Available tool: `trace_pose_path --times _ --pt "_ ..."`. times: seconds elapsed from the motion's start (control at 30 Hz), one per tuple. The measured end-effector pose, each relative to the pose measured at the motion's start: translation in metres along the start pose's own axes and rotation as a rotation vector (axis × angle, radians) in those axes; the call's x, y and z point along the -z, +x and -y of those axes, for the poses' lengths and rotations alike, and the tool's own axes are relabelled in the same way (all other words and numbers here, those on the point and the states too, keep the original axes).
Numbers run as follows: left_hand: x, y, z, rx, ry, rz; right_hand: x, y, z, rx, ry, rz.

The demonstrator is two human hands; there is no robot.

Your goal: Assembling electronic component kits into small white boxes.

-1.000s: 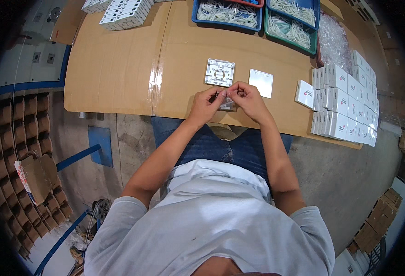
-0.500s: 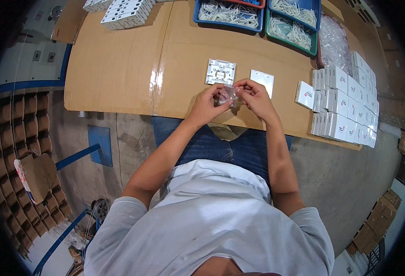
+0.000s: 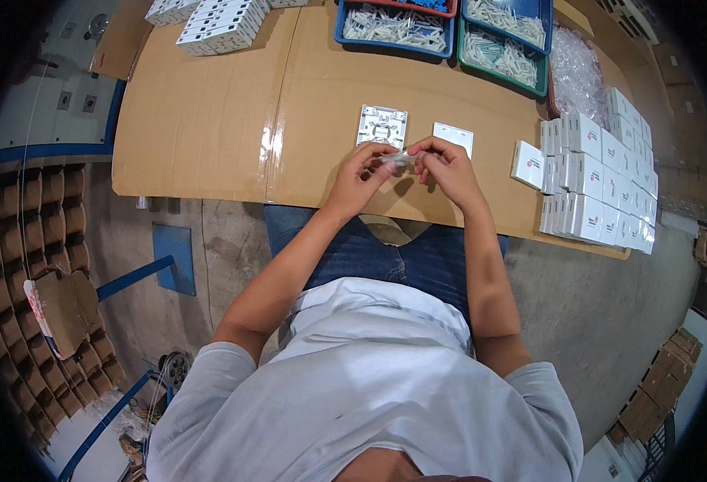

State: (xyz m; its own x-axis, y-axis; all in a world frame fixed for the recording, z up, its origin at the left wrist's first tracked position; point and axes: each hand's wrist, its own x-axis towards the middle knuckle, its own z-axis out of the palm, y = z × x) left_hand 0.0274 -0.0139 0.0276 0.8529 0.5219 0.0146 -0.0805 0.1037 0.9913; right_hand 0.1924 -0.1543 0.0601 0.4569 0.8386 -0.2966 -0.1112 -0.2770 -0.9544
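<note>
Between my fingertips, above the near edge of the cardboard-covered table, is a small clear plastic bag (image 3: 400, 159), bunched into a narrow roll. My left hand (image 3: 358, 178) pinches its left end. At the other end, the closed thumb and fingers of my right hand (image 3: 450, 175) grip it. Whatever the bag contains is too small to make out. Just beyond my left hand lies a white square socket frame (image 3: 382, 124) with a round opening in its middle. A plain white square plate (image 3: 455, 136) lies beyond my right hand, partly covered by it.
Stacked white boxes (image 3: 602, 181) line the right side, one box (image 3: 528, 165) lying in front. Blue (image 3: 394, 46) and green (image 3: 504, 74) trays of white plastic pieces stand at the back, beside a heap of clear bags (image 3: 577, 72). White units (image 3: 221, 26) are stacked back left.
The clear bag, spread wider between my hands before, is now bunched into a narrow strip. My fingers have shifted slightly around it. The whole view has moved a little.
</note>
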Motion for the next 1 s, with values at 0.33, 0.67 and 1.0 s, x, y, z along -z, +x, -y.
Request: trace_pose_path --times 0.33,0.67,1.0 --pt "0.012 0.003 0.002 0.053 -0.170 -0.113 -0.029 0.006 0.004 0.144 0.260 -0.085" --pt "0.024 0.027 -0.008 -0.255 0.579 -0.209 -0.031 0.035 0.004 0.465 -0.470 -0.317" --pt "0.025 0.030 0.000 -0.396 0.932 -0.290 -0.036 0.049 -0.009 0.601 -0.628 -0.406"
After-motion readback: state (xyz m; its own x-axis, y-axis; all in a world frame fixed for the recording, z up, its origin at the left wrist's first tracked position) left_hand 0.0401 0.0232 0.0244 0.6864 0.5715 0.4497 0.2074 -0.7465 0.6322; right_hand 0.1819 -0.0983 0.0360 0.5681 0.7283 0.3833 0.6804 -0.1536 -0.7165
